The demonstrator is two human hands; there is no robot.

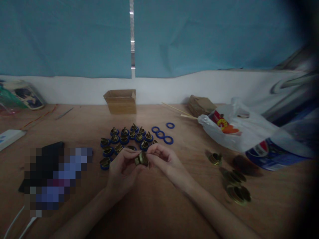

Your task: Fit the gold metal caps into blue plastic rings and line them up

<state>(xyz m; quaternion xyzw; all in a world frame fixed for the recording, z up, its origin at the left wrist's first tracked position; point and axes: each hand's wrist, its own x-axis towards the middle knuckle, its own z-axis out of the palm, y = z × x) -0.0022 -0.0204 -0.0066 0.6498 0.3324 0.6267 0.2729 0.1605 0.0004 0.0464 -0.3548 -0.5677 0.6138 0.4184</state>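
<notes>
My left hand (122, 167) and my right hand (163, 158) meet over the middle of the wooden table (159, 205). Both pinch one small brass fitting (142, 159) between their fingertips. Just beyond the hands lies a cluster of several brass pieces seated in blue rings (124, 139). Three loose blue rings (163, 132) lie to the right of that cluster. Bare brass fittings (234, 186) are scattered on the table at the right.
A small open cardboard box (121, 101) stands at the back. A white plastic bag (239, 129) lies at the right, with a brown packet (200, 105) and thin wooden sticks (178, 111) behind it. A blurred dark object (53, 176) lies left.
</notes>
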